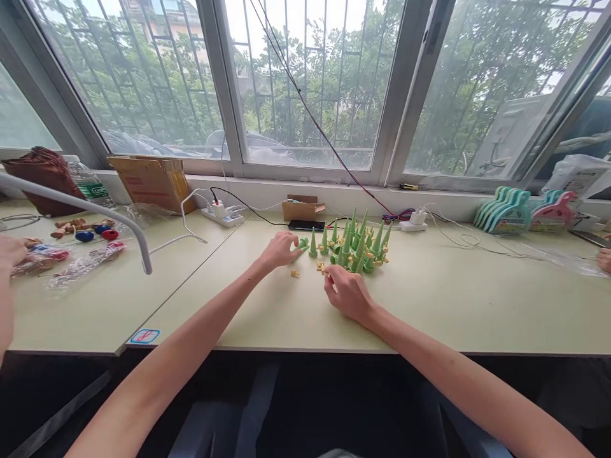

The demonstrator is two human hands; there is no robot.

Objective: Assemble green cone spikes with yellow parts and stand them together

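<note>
My left hand (279,250) has its fingers closed round a green plastic cone (300,247) that lies tilted low over the table. Part of that cone is hidden by the fingers. Below it, a small yellow plastic piece (294,273) rests on the tabletop. My right hand (351,294) is curled beside a few small yellow plastic pieces (320,267), finger and thumb bent toward each other; whether a piece is between them cannot be made out. Just behind it stands a dense cluster of green cones (361,245), several with yellow pieces on their sides.
Behind the cones are a black phone (306,225) and a small cardboard box (301,208). Power strips (223,216) and cables run along the window sill. Teal hangers (503,211) stand at right. Another person's hand (12,251) is at left, near bagged items and a lamp arm (138,238).
</note>
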